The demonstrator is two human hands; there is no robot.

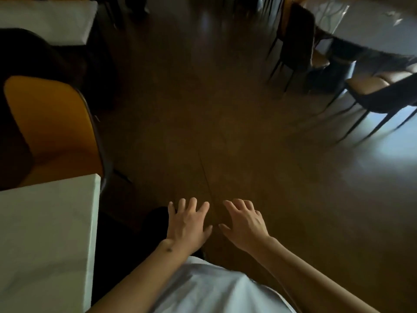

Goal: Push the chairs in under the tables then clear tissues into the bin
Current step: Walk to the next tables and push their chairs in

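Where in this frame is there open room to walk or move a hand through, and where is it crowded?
Open: the brown floor between the orange chair on the left and the dark chairs upper right, ahead of both empty hands. Crowded: the left edge, white tables flanking that chair; the upper-right chair cluster.

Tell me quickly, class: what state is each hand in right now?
Left hand: open, fingers spread, holding nothing, over the floor.
Right hand: open, fingers spread, holding nothing.
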